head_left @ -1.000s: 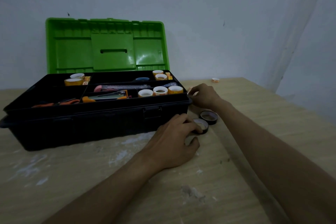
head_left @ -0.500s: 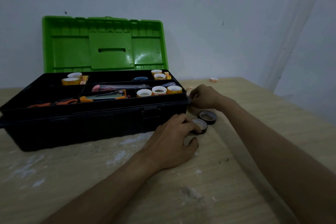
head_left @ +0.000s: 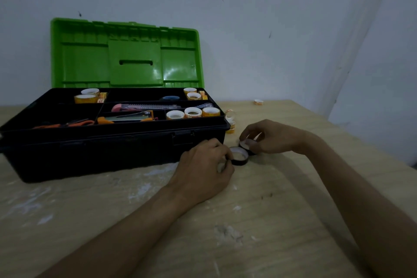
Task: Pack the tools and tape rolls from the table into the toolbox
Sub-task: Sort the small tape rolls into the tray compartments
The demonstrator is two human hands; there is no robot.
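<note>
The black toolbox (head_left: 94,151) stands open on the table, green lid (head_left: 126,56) upright. Its tray holds several yellow tape rolls (head_left: 193,112), a pink cutter (head_left: 135,107), orange scissors (head_left: 67,123) and pliers. Right of the box lie two black tape rolls. My left hand (head_left: 203,169) pinches the nearer black roll (head_left: 239,157) at its left rim. My right hand (head_left: 270,136) closes its fingers on the farther black roll (head_left: 244,144). Small clear and yellow rolls (head_left: 230,123) sit by the box's right corner.
One small tape roll (head_left: 258,102) lies far back near the wall. The wooden table (head_left: 270,221) carries white dust patches in front of the box. White walls close the back and the right side.
My right hand moved from the toolbox's right corner down onto the farther black roll. The small rolls by the corner are now uncovered. My left hand stayed on the nearer black roll.
</note>
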